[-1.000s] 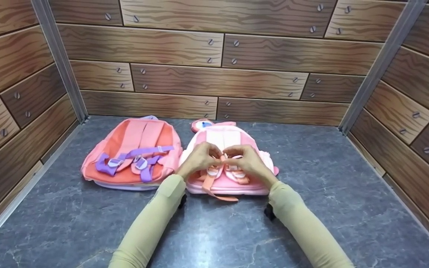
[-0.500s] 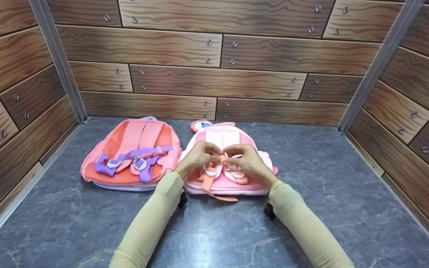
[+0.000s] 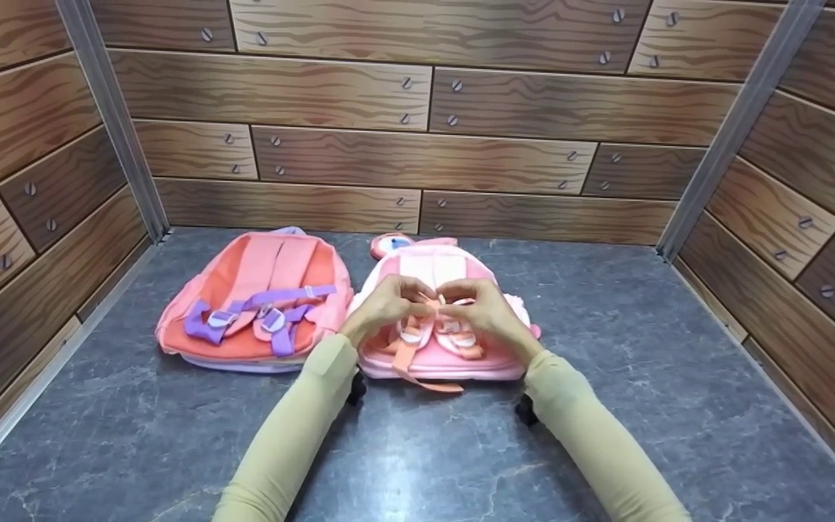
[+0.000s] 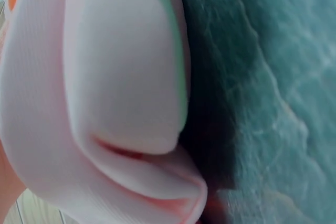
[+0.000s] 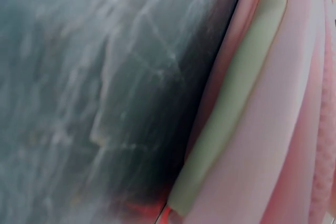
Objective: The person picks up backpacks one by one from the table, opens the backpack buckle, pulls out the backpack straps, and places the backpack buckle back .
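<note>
A pink and white backpack [image 3: 479, 367] lies with its strap side up in the head view. Over its middle, my left hand [image 3: 387, 306] and right hand [image 3: 488, 307] meet fingertip to fingertip. Both pinch an orange webbing strap [image 3: 432, 307], with a small white piece showing at the fingertips; the fingers hide most of it. Lower down, white strap buckles [image 3: 410, 336] rest on the backpack, and a loose orange strap end [image 3: 435, 386] hangs over its near edge. Each wrist view shows only the backpack's side [image 4: 121, 66], with the fingers out of sight.
Close on the left lies a coral backpack [image 3: 262, 348] with purple straps [image 3: 283, 337], touching or nearly touching the pink one. A pink piece with an eye design [image 3: 392, 244] sticks out behind the pink backpack. Wood-patterned walls [image 3: 359, 156] enclose the dark marbled tabletop [image 3: 606, 362].
Both hands stay over the same spot on the pink backpack. Their fingertips have shifted slightly around the orange strap and the white piece. The backpacks have not moved visibly.
</note>
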`<control>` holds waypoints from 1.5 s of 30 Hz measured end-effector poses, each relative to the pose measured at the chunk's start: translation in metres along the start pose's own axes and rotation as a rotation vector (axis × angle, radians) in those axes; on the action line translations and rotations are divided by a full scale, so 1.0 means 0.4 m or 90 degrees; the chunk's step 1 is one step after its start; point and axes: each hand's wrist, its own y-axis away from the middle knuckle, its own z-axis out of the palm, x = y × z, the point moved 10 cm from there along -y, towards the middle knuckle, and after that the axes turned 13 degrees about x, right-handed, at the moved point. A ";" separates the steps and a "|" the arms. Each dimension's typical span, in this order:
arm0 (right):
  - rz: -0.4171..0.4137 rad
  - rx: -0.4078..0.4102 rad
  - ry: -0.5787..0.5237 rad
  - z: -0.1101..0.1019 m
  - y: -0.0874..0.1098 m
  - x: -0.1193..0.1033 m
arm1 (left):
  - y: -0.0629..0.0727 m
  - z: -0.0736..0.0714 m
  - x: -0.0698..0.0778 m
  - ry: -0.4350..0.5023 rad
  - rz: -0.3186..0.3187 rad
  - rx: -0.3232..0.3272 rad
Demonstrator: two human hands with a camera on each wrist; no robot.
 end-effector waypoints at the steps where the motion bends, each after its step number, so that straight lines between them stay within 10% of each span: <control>1: 0.000 0.000 0.003 -0.002 0.000 0.002 | 0.001 0.001 0.000 0.004 0.002 -0.004; 45: -0.006 -0.005 0.028 -0.051 -0.024 0.008 | 0.001 0.006 -0.010 0.027 -0.051 0.049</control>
